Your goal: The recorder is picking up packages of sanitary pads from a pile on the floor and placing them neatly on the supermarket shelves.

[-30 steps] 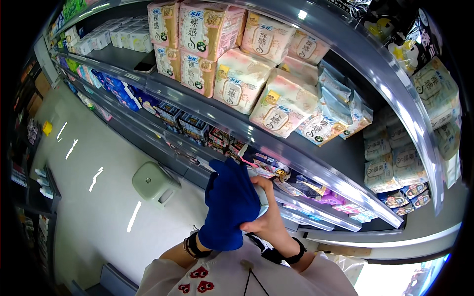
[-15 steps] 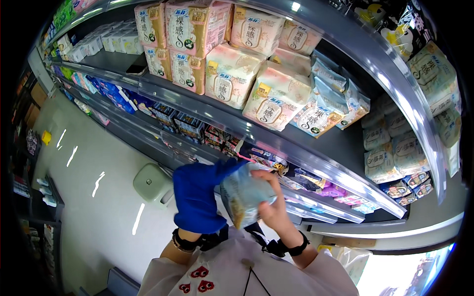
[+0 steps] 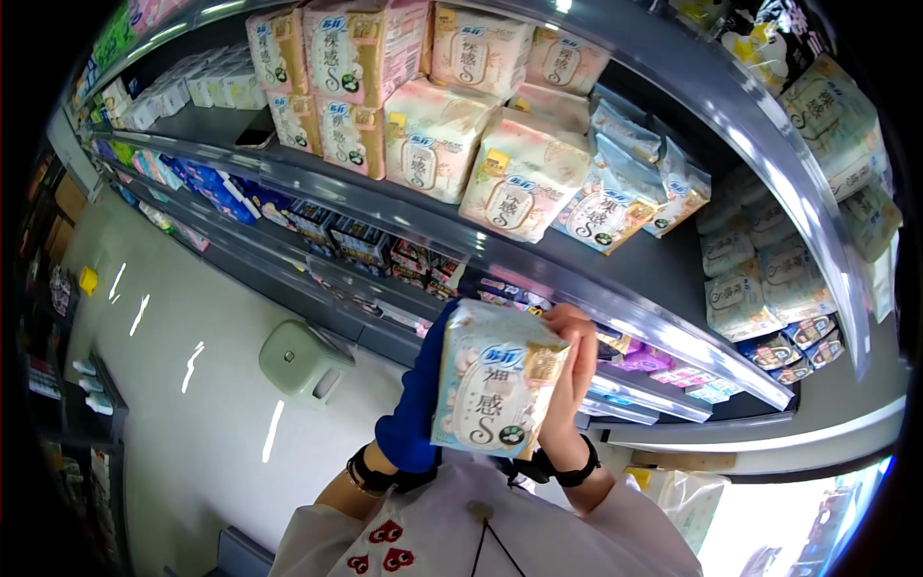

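A pale blue and gold soft pack of sanitary pads (image 3: 495, 389) is held up before my chest, its printed front turned toward me. My left hand (image 3: 415, 399), in a blue glove, grips the pack's left side, and its fingers are mostly hidden behind it. Bare, my right hand (image 3: 572, 351) closes round the upper right edge with bent fingers. Past the pack, on the shelf, stand similar blue packs (image 3: 608, 207), next to pink and cream packs (image 3: 510, 183) and stacked gold-and-pink packs (image 3: 351, 125).
The dark shelf's front edge (image 3: 385, 197) runs across the view, with lower shelves of boxes and packs beneath. A phone (image 3: 258, 129) lies on the shelf at left. On the floor stands a green stool (image 3: 296, 354). More packs (image 3: 769, 279) fill the right side.
The pack has turned so that its printed front faces me. My gloved hand has slid from its top left to behind its left side, and my right hand now grips its upper right edge.
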A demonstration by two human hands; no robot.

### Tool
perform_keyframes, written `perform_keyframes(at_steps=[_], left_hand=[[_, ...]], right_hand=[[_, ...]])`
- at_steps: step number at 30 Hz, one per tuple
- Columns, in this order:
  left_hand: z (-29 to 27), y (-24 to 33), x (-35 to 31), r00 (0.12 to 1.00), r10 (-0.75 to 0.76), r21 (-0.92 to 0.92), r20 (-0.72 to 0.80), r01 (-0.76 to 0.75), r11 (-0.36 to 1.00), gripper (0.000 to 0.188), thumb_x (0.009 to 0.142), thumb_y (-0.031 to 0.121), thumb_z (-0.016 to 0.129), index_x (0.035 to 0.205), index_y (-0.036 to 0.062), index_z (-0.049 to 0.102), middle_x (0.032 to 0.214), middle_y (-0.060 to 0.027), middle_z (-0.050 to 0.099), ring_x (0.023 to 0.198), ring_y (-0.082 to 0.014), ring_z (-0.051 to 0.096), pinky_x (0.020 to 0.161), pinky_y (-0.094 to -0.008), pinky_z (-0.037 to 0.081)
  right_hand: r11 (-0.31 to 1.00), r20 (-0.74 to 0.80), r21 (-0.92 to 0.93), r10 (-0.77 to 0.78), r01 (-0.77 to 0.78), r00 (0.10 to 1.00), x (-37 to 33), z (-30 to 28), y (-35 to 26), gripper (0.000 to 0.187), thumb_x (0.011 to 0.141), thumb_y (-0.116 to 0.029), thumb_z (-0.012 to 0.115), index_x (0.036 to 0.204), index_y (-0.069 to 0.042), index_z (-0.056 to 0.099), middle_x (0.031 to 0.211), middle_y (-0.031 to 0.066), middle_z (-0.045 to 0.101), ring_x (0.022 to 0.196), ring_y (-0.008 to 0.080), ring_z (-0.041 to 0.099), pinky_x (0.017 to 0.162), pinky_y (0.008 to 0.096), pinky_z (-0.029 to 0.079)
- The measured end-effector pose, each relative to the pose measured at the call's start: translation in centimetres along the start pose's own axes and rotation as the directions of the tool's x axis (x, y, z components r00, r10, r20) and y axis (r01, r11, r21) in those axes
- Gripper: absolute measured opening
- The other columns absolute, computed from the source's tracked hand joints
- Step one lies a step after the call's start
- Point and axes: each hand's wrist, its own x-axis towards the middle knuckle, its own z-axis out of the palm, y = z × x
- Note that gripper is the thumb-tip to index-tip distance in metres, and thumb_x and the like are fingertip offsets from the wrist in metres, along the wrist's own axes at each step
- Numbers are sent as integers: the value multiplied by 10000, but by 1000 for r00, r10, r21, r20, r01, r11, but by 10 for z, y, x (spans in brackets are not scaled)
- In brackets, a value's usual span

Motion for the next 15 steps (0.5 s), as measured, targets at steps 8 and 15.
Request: perform_keyframes(at_steps=[8,15], left_hand=[[9,-15,9,847,-503,-877,173,365,312,579,1016,440,432,1483,114,322,1373,-92,496,1245,-253,530,1047,-404,452],[-7,4,7,928,-270,-147,-256,239,960,331,1010,292,498,1220,40,450,994,-129,641,863,-235,657,830,-354,540]], right_hand=[[944,536,-43,299,-328,790,11,-26,-51,708,917,-243,693,1483,-31,323,1409,154,461,1277,249,483,1060,371,387],[985,528,-137,161,-104,834,33,-82,-73,831,798,-150,821,1461,-4,343,1351,167,516,1192,246,554,986,365,460]])
